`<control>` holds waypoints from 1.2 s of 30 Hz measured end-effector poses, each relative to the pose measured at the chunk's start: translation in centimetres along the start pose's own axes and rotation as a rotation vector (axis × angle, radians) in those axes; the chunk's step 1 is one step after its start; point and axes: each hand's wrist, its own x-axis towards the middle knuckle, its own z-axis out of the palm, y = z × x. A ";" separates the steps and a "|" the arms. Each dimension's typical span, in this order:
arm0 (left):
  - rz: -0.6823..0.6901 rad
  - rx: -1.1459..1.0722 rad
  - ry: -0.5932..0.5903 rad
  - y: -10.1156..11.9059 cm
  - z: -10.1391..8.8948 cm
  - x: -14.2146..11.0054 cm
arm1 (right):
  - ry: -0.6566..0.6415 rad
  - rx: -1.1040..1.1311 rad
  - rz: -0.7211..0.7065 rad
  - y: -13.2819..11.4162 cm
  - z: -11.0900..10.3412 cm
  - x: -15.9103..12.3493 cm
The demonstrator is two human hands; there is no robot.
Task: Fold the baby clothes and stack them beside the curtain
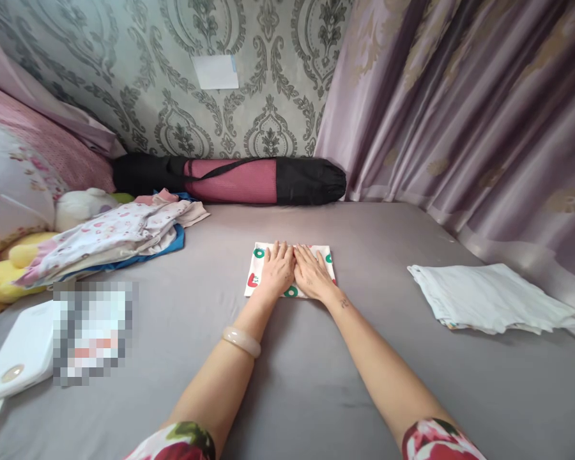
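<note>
A small folded white cloth [291, 291] printed with green rings and red shapes lies flat on the grey bed sheet [306, 383]. My left hand [278, 267] rests flat on the middle of it, fingers stretched away from me. Close against it, my right hand [312, 271] presses on the cloth's right half, also with fingers extended. The two hands touch or nearly touch along their inner sides. Neither one grips the cloth, and they cover much of its print.
Folded white cloths [491, 299] lie at the right. On the left are a pile of clothes [124, 233], a white device with a cable [26, 348] and a blurred-out object [96, 332]. A black and pink long bag [230, 181] lies along the wall. Purple curtains [460, 115] hang at the right.
</note>
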 end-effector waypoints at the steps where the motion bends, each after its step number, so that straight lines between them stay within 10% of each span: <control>1: -0.006 0.005 -0.013 -0.1 0.2 0.0 | -0.011 -0.005 0.003 0.1 0.1 0.0; 21: -0.251 -0.015 0.008 -3.0 0.1 -0.2 | 0.019 -0.074 0.296 1.0 0.5 0.4; 36: -0.097 0.024 -0.054 -5.3 -0.3 -0.7 | -0.045 -0.072 0.308 3.1 -0.5 -1.2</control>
